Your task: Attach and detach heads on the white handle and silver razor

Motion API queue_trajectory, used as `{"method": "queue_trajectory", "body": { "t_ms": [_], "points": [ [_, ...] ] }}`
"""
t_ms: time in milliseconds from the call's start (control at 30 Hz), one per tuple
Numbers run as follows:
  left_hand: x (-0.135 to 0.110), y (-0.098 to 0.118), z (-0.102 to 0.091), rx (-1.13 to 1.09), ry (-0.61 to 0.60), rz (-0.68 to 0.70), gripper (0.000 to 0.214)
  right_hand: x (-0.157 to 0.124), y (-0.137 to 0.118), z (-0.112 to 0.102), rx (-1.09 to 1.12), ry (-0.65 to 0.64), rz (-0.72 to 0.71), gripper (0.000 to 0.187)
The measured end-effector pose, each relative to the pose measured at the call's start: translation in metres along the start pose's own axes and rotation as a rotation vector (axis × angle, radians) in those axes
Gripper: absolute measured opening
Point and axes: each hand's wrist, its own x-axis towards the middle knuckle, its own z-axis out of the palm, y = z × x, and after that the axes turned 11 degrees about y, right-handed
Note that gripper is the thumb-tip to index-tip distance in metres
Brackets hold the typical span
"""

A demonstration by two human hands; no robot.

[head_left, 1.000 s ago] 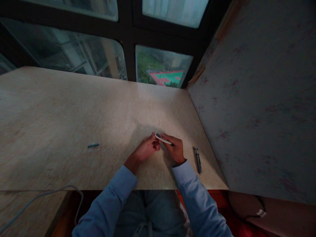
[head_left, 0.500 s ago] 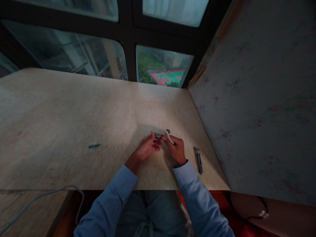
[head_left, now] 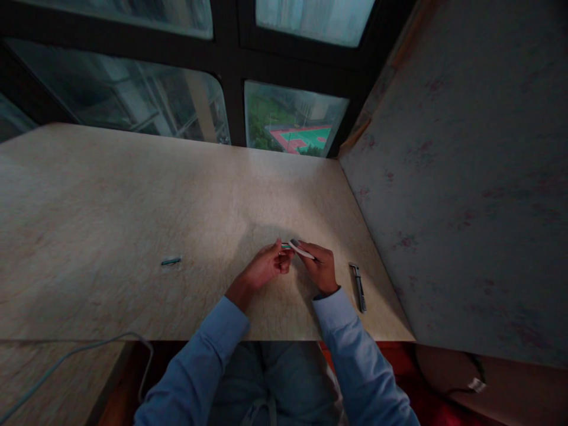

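Observation:
My left hand (head_left: 265,267) is closed, with thumb and fingers pinching a thin green strip (head_left: 286,246). Much of that strip is hidden behind the fingers. In my right hand (head_left: 320,265) is a slim white tool with a dark grey head, like a small brush (head_left: 302,251). Its head lies against or just over the right end of the strip; I cannot tell if they touch. Both hands are close together above the front part of the tabletop (head_left: 199,195).
On the left lies another small green strip (head_left: 171,261), seemingly on a clear wrapper. Right of my hands rests a grey-black tool with a hooked end (head_left: 358,289). A pale cable (head_left: 89,345) crosses the front left corner. A patterned wall (head_left: 465,207) bounds the right side.
The white brush-like tool has tilted flatter, and its dark head has moved left and down to the green strip. My left hand has shifted slightly right.

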Motion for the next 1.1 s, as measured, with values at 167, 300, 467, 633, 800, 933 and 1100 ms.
{"method": "queue_trajectory", "body": {
  "t_ms": [167, 300, 467, 633, 800, 933, 1100],
  "points": [
    [-0.001, 0.002, 0.002, -0.04, 0.034, -0.022, 0.034, -0.001, -0.003, 0.002, 0.024, -0.039, 0.089, 0.027],
    [-0.001, 0.003, 0.002, -0.088, 0.073, -0.051, 0.032, -0.003, -0.009, 0.003, 0.003, -0.063, 0.144, 0.03],
    [-0.004, 0.008, 0.002, -0.166, 0.056, -0.039, 0.039, -0.002, -0.014, 0.003, 0.046, -0.009, 0.36, 0.047],
    [-0.007, 0.012, 0.005, -0.261, 0.028, 0.01, 0.04, -0.002, -0.02, 0.002, 0.452, -0.105, 0.575, 0.059],
    [-0.007, 0.011, 0.005, -0.317, 0.014, 0.013, 0.04, -0.004, -0.027, 0.002, 0.384, -0.053, 0.614, 0.045],
    [-0.006, 0.011, 0.004, -0.317, 0.035, 0.023, 0.043, -0.015, -0.037, -0.001, 0.211, -0.038, 0.535, 0.046],
    [-0.004, 0.01, 0.001, -0.244, 0.09, -0.022, 0.052, -0.039, -0.07, 0.004, 0.195, -0.123, 0.587, 0.04]
  ]
}}
